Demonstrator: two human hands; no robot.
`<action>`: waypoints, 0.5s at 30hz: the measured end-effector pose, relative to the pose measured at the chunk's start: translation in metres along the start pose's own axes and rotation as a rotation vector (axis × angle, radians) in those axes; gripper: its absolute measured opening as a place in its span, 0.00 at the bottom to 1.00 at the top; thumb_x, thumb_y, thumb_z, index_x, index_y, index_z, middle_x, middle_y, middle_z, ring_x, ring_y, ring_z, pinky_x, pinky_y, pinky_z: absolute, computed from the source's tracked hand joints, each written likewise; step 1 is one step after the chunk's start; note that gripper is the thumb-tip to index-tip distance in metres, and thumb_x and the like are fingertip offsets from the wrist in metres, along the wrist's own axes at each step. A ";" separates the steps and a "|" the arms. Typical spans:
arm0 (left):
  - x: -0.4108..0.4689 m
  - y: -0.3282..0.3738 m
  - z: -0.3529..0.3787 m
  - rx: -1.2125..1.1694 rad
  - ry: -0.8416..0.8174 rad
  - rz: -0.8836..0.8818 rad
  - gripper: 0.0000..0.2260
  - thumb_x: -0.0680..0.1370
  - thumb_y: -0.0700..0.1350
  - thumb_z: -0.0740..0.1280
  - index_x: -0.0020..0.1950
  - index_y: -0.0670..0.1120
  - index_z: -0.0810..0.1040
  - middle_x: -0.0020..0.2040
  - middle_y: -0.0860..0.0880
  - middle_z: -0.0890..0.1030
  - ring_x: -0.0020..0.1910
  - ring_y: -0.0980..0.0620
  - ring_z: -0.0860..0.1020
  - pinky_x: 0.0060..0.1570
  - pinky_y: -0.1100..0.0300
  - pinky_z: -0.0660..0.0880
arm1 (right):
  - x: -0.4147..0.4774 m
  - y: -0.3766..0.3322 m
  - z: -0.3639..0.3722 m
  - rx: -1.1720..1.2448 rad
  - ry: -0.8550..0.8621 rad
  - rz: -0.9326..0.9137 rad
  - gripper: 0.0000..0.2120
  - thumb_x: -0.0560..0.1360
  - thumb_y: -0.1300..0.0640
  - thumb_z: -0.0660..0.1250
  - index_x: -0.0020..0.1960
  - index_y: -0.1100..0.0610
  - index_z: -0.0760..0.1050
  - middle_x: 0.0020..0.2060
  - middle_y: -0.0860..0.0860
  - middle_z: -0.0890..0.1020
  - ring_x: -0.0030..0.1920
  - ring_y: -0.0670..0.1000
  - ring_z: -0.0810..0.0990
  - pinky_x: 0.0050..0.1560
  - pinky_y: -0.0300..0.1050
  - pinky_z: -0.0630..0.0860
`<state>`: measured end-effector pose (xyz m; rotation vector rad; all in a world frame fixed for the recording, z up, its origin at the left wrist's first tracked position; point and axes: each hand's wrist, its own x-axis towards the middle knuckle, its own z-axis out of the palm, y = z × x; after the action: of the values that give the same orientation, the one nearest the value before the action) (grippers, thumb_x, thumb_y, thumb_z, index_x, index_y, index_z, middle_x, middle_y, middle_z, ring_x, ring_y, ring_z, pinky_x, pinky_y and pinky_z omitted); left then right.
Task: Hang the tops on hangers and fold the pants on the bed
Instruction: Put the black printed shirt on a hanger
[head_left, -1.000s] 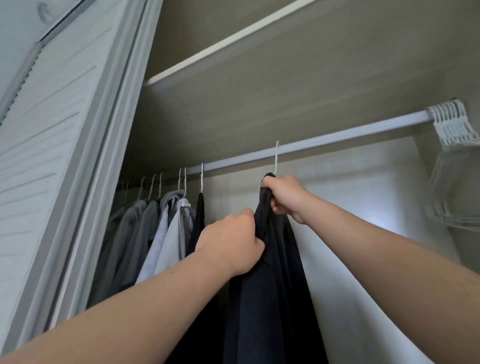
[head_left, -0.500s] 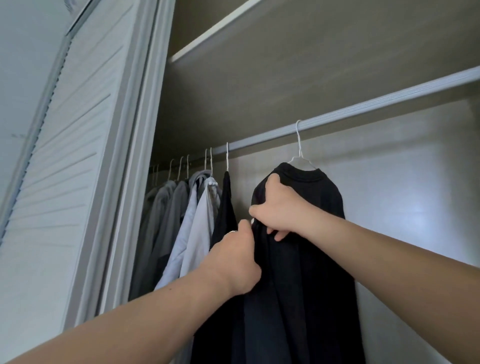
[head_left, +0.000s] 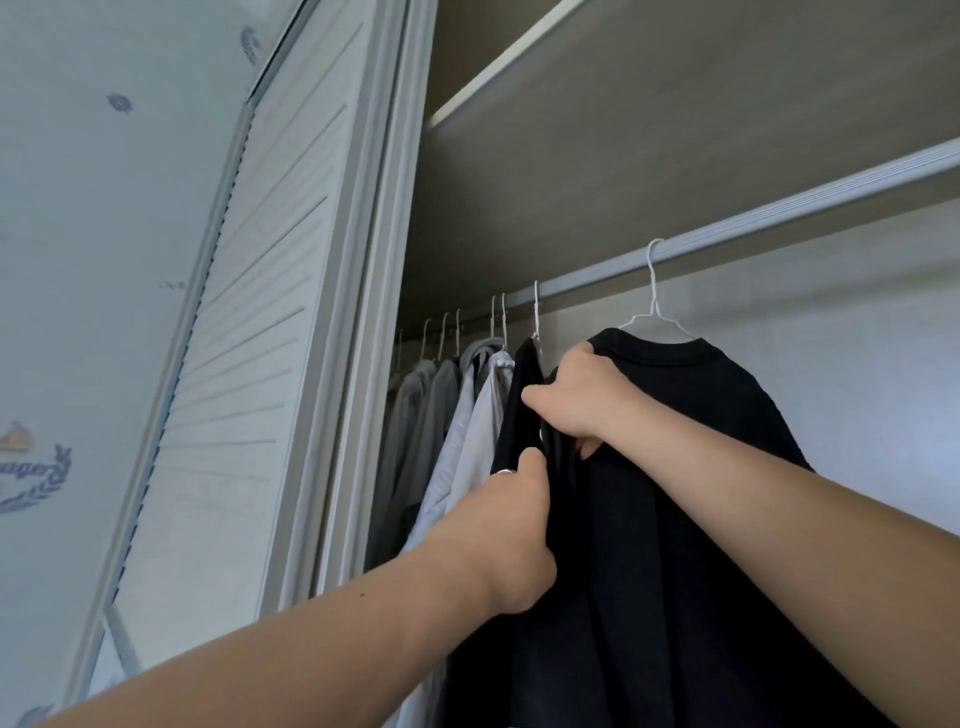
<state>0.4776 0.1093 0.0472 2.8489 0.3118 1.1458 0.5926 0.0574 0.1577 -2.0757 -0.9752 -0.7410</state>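
Observation:
A black top (head_left: 691, 493) hangs on a white wire hanger (head_left: 653, 312), whose hook sits over the grey closet rail (head_left: 779, 213). My right hand (head_left: 582, 400) grips the top's left shoulder, fingers curled into the cloth. Lower down, my left hand (head_left: 506, 540) grips the same top's left edge in a fist. Both arms reach up from the bottom of the view. The lower part of the top runs out of frame.
Left of the black top, several grey and pale blue shirts (head_left: 457, 415) and one dark garment (head_left: 522, 395) hang close together on white hangers. A white louvred sliding door (head_left: 234, 364) stands at the left. A shelf (head_left: 623, 130) spans above the rail.
The black top has turned from edge-on to facing me, its neckline and shoulders spread on the hanger. My right hand slid from the collar down to the left shoulder. The view panned left.

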 end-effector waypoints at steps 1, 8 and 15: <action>-0.002 -0.002 0.000 0.009 -0.001 -0.005 0.20 0.74 0.34 0.63 0.39 0.52 0.54 0.39 0.50 0.68 0.34 0.52 0.68 0.31 0.59 0.63 | 0.001 -0.003 0.004 0.017 -0.023 -0.013 0.19 0.73 0.51 0.66 0.53 0.61 0.60 0.36 0.58 0.77 0.22 0.60 0.80 0.23 0.50 0.79; -0.008 -0.014 -0.003 0.049 0.004 -0.043 0.15 0.74 0.34 0.61 0.43 0.50 0.56 0.39 0.50 0.67 0.32 0.52 0.65 0.28 0.59 0.58 | 0.012 -0.004 0.018 0.102 -0.131 -0.084 0.07 0.75 0.59 0.59 0.43 0.63 0.71 0.32 0.63 0.81 0.25 0.65 0.82 0.24 0.55 0.80; -0.007 -0.015 -0.003 0.043 -0.033 -0.063 0.11 0.74 0.34 0.61 0.50 0.46 0.62 0.39 0.49 0.69 0.33 0.51 0.67 0.28 0.60 0.61 | 0.014 0.023 0.025 0.271 -0.138 -0.086 0.07 0.77 0.60 0.59 0.52 0.63 0.69 0.45 0.65 0.79 0.32 0.68 0.83 0.29 0.64 0.81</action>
<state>0.4681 0.1223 0.0429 2.8683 0.4262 1.0931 0.6237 0.0720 0.1448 -1.8755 -1.1779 -0.4819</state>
